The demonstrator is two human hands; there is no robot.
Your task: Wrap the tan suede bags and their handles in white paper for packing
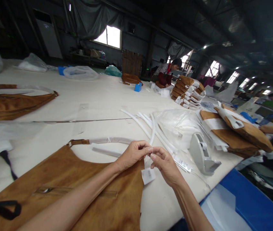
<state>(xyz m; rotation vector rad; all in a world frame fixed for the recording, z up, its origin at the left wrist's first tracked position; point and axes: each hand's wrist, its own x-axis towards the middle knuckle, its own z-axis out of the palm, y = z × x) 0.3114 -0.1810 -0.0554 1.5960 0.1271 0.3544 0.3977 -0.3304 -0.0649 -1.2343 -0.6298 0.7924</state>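
A brown suede-like bag (pixel 57 165) lies flat on the table, with a zipper across its front and its strap (pixel 112 140) wrapped in white material. At the bag's upper right corner, my left hand (pixel 135 154) is closed in a pinch. My right hand (pixel 164 163) meets it there, thumb and fingers pinched too. Between the fingertips is what looks like the thin string of a white tag (pixel 148 175), which hangs just below them beside the bag's edge. The fingers hide most of the string. A black loop (pixel 4 208) rests over the bag's lower left.
White foam tubes (pixel 154 128) and clear plastic bags (pixel 177 120) lie beyond my hands. A grey tape dispenser (pixel 201 154) stands at the right, near stacked brown bags (pixel 232 138). Another bag (pixel 18 102) lies far left. A co-worker (pixel 164 73) bends over the far side; another person's arm (pixel 272 129) reaches in at right.
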